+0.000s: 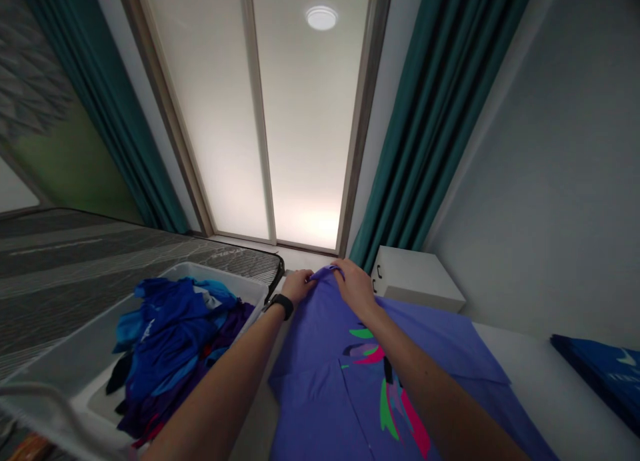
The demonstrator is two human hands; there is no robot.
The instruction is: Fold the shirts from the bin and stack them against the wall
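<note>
A purple shirt [320,394] with a green, pink and black print lies spread over a white surface in front of me. My left hand [299,286], with a black watch on its wrist, pinches the far edge of the shirt. Close beside it, my right hand [354,289] grips the same edge, and a small fold of cloth is raised between the two. My right forearm crosses over part of the print. Both sets of fingertips are partly hidden by the cloth.
Left of me stands a white plastic bin [187,269] heaped with blue and purple clothes [175,334]. A folded blue garment [600,374] rests at the right on the white surface [520,354]. Beyond are a white drawer cabinet [420,274], teal curtains [425,128] and a patterned grey mattress [100,248].
</note>
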